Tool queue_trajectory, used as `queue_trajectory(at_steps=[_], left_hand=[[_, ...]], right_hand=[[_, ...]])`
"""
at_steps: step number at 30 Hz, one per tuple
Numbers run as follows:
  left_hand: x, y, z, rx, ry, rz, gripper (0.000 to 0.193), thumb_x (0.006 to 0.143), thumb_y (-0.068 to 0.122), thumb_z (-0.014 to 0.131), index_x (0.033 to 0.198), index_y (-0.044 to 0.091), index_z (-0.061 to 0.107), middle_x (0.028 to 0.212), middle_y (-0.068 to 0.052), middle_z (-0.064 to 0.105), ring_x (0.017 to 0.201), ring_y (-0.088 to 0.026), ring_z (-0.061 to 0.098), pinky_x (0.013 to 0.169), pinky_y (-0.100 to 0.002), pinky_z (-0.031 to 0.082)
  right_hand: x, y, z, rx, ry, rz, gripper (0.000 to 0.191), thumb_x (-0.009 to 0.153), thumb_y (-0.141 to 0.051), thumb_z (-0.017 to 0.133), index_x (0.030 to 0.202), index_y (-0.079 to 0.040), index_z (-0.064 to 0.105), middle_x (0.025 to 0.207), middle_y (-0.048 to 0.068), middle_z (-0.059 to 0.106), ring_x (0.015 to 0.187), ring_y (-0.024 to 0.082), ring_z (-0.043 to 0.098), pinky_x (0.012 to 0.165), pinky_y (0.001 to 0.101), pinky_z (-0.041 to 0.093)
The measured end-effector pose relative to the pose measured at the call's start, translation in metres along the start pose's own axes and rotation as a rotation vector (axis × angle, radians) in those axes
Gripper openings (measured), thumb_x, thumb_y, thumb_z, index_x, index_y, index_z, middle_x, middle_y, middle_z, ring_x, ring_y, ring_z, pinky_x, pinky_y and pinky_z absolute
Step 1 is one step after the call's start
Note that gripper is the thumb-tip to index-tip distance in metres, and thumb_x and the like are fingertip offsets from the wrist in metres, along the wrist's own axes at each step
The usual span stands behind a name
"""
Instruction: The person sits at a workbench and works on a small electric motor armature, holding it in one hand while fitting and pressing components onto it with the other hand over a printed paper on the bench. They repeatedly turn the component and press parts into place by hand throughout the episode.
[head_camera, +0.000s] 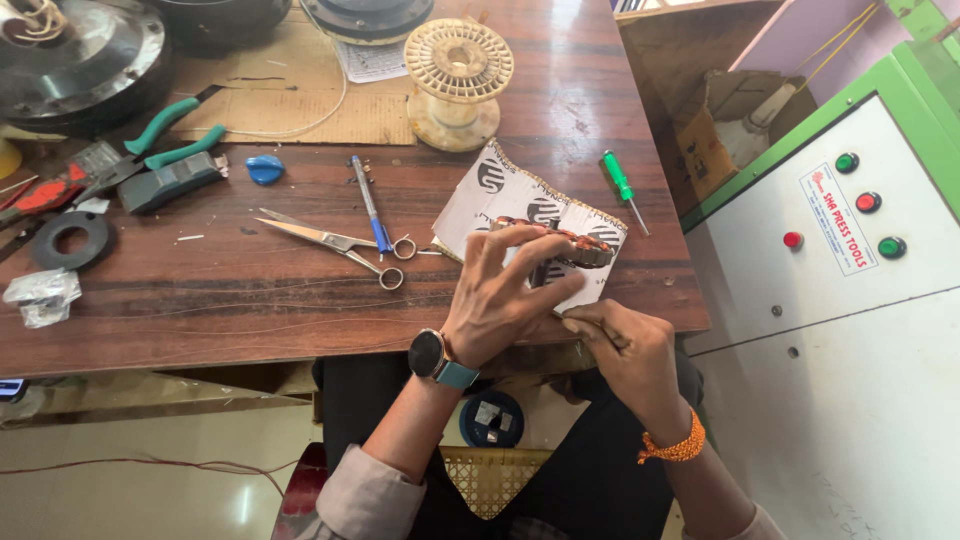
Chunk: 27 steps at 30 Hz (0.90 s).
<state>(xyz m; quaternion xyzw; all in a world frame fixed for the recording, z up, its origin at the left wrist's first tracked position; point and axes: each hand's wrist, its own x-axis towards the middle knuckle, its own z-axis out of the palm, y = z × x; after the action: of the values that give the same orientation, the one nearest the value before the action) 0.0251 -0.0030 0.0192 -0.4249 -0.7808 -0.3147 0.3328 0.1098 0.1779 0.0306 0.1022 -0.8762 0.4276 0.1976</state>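
Note:
My left hand (505, 290), with a dark watch on the wrist, rests fingers spread on a ring-shaped stator wound with copper wire (585, 247). The stator lies on a white printed sheet of card (500, 190) near the table's front edge. My right hand (625, 350), with an orange thread band at the wrist, is closed around a thin stick-like tool at the table edge, just below the stator. Much of the stator is hidden under my left fingers.
On the wooden table (250, 290) lie scissors (335, 243), a blue pen (370, 205), a green screwdriver (623, 187), green-handled pliers (165, 135), a cream wire spool (457, 80) and black motor housings (80, 60). A green-and-white machine with buttons (850, 230) stands to the right.

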Motion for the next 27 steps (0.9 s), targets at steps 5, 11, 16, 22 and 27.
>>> queue_trajectory(at_steps=[5,11,16,22,27], left_hand=[[0.002,0.000,-0.006,0.014,-0.028,0.043,0.037,0.080,0.049,0.079,0.110,0.027,0.074,0.138,0.003,0.054,0.131,-0.022,0.048,0.094,-0.043,0.043],[0.003,0.000,-0.001,0.003,0.071,-0.032,0.014,0.091,0.026,0.080,0.094,0.016,0.071,0.135,0.006,0.058,0.128,-0.019,0.052,0.099,-0.041,0.045],[0.005,0.001,0.003,-0.018,0.144,-0.118,0.015,0.086,0.018,0.080,0.096,0.011,0.072,0.127,0.003,0.058,0.119,-0.021,0.054,0.095,-0.042,0.046],[0.003,0.002,0.006,-0.009,0.207,-0.221,0.016,0.083,0.016,0.081,0.093,0.010,0.070,0.123,0.004,0.059,0.116,-0.021,0.055,0.094,-0.042,0.046],[0.004,0.001,0.004,-0.015,0.126,-0.194,0.023,0.082,0.022,0.081,0.101,0.014,0.069,0.125,0.005,0.059,0.117,-0.022,0.054,0.093,-0.042,0.045]], right_hand=[[0.001,-0.004,0.004,0.014,-0.007,0.141,0.008,0.088,-0.006,0.077,0.094,-0.001,0.075,0.071,0.005,0.074,0.058,0.006,0.063,0.055,0.0242,0.050],[0.016,-0.005,-0.013,0.048,0.068,0.028,0.010,0.095,-0.005,0.072,0.104,-0.002,0.073,0.087,0.000,0.075,0.075,0.002,0.064,0.065,0.0219,0.051],[0.055,-0.010,-0.022,-0.088,0.120,0.089,0.011,0.093,-0.011,0.080,0.099,-0.002,0.076,0.063,-0.001,0.056,0.056,0.004,0.040,0.049,0.0257,0.031],[0.088,-0.017,-0.009,-0.072,0.049,0.037,0.014,0.095,-0.014,0.078,0.100,-0.001,0.075,0.062,-0.004,0.054,0.057,0.001,0.042,0.051,0.0241,0.035],[0.105,-0.009,-0.010,-0.099,-0.057,0.135,0.014,0.095,-0.014,0.077,0.097,0.000,0.075,0.060,0.000,0.051,0.057,0.003,0.040,0.050,0.0258,0.035]])
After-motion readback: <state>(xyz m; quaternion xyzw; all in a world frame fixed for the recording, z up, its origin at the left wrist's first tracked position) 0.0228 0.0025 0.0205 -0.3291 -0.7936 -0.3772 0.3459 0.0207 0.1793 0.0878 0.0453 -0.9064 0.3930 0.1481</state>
